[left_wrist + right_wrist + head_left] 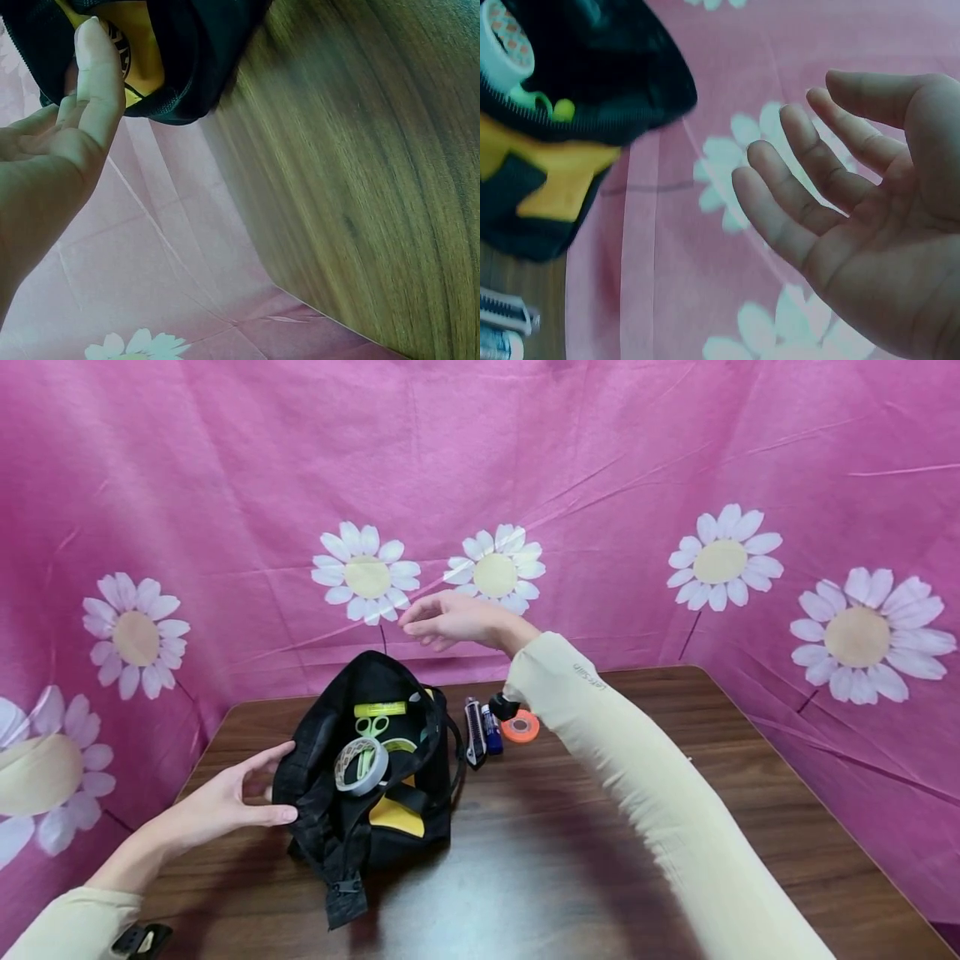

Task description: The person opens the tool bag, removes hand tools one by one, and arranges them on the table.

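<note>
A black bag with yellow patches [397, 817] stands on the table with its top gaping. Inside lie a roll of tape [362, 768], green-handled scissors [372, 727] and a yellow tube-shaped item [379, 709]. My left hand [217, 802] touches the bag's left side, thumb and fingers spread apart; in the left wrist view one long digit [101, 82] lies against the bag. Above and behind the bag, my right hand [461, 620] hangs in the air. The right wrist view shows its palm and loosely bent fingers [810, 165] with nothing in them.
Right of the bag lie a utility knife [475, 732], a blue tube [492, 731] and an orange disc-shaped roll [521, 726]. The wooden table [570, 877] runs back to a pink flowered cloth [600, 460].
</note>
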The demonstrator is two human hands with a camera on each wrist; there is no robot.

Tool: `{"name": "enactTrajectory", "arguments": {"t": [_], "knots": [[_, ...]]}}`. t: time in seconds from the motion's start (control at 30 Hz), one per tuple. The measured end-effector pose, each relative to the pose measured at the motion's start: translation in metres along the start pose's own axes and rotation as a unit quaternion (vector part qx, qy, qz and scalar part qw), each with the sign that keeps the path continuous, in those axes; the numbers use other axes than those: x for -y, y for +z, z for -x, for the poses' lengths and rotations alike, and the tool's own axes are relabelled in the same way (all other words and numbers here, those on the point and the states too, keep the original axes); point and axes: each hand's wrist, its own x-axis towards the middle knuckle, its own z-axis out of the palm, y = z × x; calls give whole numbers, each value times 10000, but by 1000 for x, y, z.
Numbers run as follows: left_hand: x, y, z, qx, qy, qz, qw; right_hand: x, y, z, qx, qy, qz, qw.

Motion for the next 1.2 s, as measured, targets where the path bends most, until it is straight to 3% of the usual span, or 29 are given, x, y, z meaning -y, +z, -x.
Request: {"name": "enactTrajectory", "arguments": {"t": [0.2,0.43,0.57,0.97,1.2], "knots": [[-1,0,-1,5,40,-46,10000,16,27,-20,510,-62,305,9982],[-3,0,-3,108,5,8,9999,24,49,-42,1048,736,938,9873],[-3,0,-4,99,-39,0,9999,23,63,-54,1315,989,1102,9802],[-2,1,-5,84,11,-41,10000,-6,102,-79,1282,1356,1169,9754],[-3,-1,-4,166,-105,75,9998,-24,117,-91,1202,1571,774,9772]]}}
